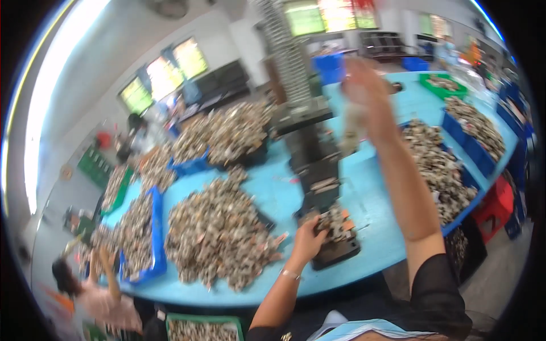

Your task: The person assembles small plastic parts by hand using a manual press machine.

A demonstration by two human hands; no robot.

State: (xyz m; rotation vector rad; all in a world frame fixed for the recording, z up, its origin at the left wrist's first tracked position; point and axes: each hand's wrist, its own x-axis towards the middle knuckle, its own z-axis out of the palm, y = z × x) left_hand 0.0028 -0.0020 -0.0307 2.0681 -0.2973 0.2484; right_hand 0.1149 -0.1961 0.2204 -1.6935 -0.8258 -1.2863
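Note:
A tall dark press with a coiled spring column (pixel 290 62) stands upright on the light blue table before me. At its base my left hand (pixel 309 238) is closed, fingertips against the edge of a small heap of grey-beige pieces (pixel 336 223), some of them orange. What lies between those fingers is too small to tell. The heap sits on a black plate (pixel 336 256). My right hand (pixel 367 85) is raised beside the column, smeared by motion, so its fingers do not show clearly. Just below it is a blurred beige shape (pixel 354 129); whether I hold it I cannot tell.
A large loose pile (pixel 222 233) of similar pieces lies left of the press. Filled blue trays (pixel 158 238) stand farther left, with another blue tray (pixel 472 150) at right. A person (pixel 105 295) works at the left edge. A red stool (pixel 496 206) stands at right.

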